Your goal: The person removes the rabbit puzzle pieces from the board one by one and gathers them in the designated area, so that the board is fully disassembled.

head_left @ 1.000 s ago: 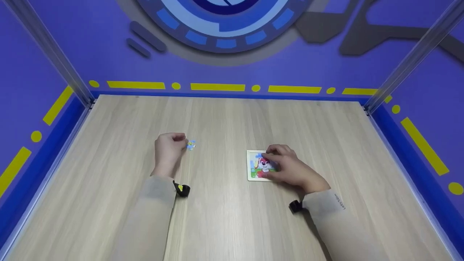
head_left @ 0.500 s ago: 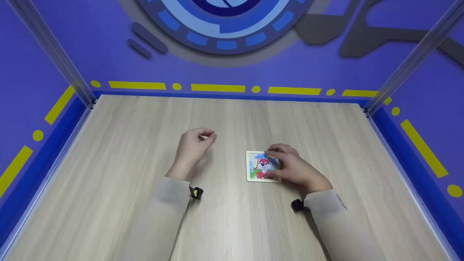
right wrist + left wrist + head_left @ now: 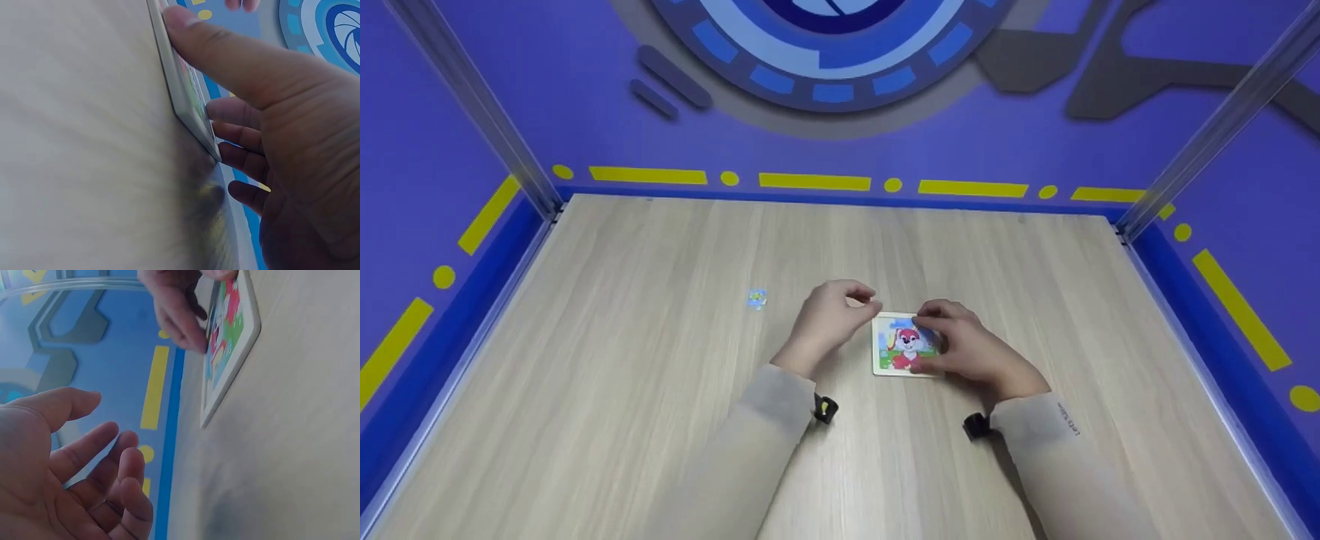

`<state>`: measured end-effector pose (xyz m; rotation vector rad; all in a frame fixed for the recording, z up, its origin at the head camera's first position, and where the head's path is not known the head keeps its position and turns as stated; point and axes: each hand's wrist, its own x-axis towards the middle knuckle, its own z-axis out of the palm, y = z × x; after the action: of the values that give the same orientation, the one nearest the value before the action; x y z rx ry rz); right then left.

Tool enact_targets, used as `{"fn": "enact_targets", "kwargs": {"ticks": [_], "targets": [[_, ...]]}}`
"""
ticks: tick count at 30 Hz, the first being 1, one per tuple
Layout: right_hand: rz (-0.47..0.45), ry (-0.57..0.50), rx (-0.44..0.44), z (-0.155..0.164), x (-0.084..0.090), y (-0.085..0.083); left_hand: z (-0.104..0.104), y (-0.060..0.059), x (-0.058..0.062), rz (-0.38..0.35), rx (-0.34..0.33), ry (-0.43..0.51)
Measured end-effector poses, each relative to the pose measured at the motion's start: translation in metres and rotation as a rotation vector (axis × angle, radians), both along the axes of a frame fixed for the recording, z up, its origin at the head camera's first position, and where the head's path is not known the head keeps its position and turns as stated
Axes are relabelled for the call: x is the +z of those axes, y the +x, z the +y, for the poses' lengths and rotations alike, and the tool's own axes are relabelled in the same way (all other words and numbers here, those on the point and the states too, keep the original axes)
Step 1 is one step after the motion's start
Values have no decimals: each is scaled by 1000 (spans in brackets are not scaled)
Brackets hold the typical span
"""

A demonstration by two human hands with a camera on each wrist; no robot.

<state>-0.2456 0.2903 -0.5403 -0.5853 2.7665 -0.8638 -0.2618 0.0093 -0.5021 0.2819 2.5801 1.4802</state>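
A small square jigsaw puzzle in a pale frame lies on the table, its picture showing a red and white cartoon animal on green and blue. My right hand rests over its right side, thumb and forefinger spread apart on the picture. In the right wrist view the thumb lies straight across the frame. My left hand hovers just left of the puzzle's upper left corner; the left wrist view shows its fingers loosely curved with nothing in them. A loose blue puzzle piece lies farther left.
The wood-grain table is bounded at the back and both sides by blue panels with yellow markings. Metal posts stand at the back corners.
My left hand has moved right, from beside the loose piece to the puzzle's left edge. That piece stays on the table. My right hand keeps its place on the puzzle.
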Motion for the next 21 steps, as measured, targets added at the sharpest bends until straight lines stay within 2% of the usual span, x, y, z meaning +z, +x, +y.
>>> {"fn": "enact_targets", "kwargs": {"ticks": [6, 13, 21], "targets": [[27, -1, 25, -2, -2, -2, 25, 1, -10, -40, -40, -68], [41, -2, 35, -2, -3, -4, 38, 4, -22, -12, -33, -170], [36, 5, 27, 3, -2, -3, 47, 10, -29, 19, -33, -300]]}}
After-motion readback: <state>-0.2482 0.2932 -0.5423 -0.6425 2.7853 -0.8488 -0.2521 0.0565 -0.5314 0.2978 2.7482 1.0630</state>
